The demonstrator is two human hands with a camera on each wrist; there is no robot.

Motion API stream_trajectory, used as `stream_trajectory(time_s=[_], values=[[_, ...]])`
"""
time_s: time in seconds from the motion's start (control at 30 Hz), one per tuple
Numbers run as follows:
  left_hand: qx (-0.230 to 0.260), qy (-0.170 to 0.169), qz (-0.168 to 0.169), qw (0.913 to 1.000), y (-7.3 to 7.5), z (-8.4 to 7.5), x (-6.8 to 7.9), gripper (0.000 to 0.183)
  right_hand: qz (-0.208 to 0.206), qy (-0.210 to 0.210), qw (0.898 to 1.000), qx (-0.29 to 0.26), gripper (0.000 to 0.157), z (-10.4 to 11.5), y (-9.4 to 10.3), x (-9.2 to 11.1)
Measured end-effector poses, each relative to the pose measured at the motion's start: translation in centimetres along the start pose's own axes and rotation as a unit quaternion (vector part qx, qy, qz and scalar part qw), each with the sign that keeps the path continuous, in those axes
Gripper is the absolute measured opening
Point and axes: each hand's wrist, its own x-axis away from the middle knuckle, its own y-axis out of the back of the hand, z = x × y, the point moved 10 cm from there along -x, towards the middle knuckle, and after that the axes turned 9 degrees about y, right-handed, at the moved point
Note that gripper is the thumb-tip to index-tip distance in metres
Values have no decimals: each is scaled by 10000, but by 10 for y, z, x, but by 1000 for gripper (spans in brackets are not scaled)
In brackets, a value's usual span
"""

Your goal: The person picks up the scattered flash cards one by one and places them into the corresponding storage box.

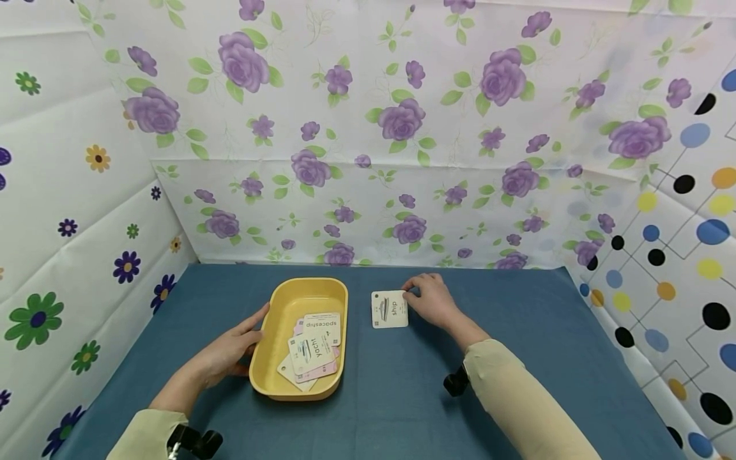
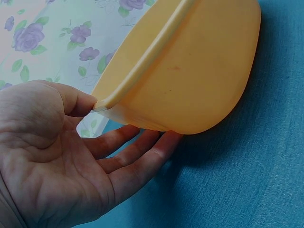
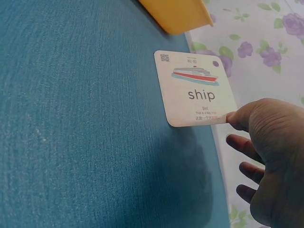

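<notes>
My right hand (image 1: 432,299) pinches a white picture card (image 1: 385,310) by its edge, between thumb and fingertip. The word "ship" and a ship drawing show on the card (image 3: 194,90) in the right wrist view; its shadow falls on the cloth. With my left hand (image 1: 227,351) I hold the left side of a yellow plastic basin (image 1: 259,367). In the left wrist view the thumb is at the rim and several fingers touch the outer wall. Inside the basin lie overlapping cards, among them a yacht card (image 1: 311,352) and a spaceship card (image 1: 322,324).
A blue cloth (image 1: 397,402) covers the table. Behind it hangs a purple-flowered sheet (image 1: 356,160). A flower-patterned sheet (image 1: 98,211) stands at the left, a dotted sheet (image 1: 678,268) at the right. Both wrists wear black camera mounts.
</notes>
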Motion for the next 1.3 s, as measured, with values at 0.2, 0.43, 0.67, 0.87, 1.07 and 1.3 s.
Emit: stream_trajectory(time_s=[0.2,0.43,0.67,0.87,1.07,1.3], values=[[12,15,-6,10000,0,0,0,64,-32,16,10000,11,14,0,2,2],[9,-8,-5,10000,0,0,-1,64,-22,2,10000,-11,14,-2,3,4],[16,3,-15,10000,-1,-1,-1,64,-13,6,9999,-107,13,-1,6,6],[5,-1,-12,10000,-1,-1,0,64,-39,26,9995,-309,11,0,9,8],[-6,-17,10,10000,0,-1,-1,64,-34,63,9990,-434,11,1,12,9],[9,-10,-8,10000,0,0,-1,64,-75,-39,9985,-540,13,-2,16,10]])
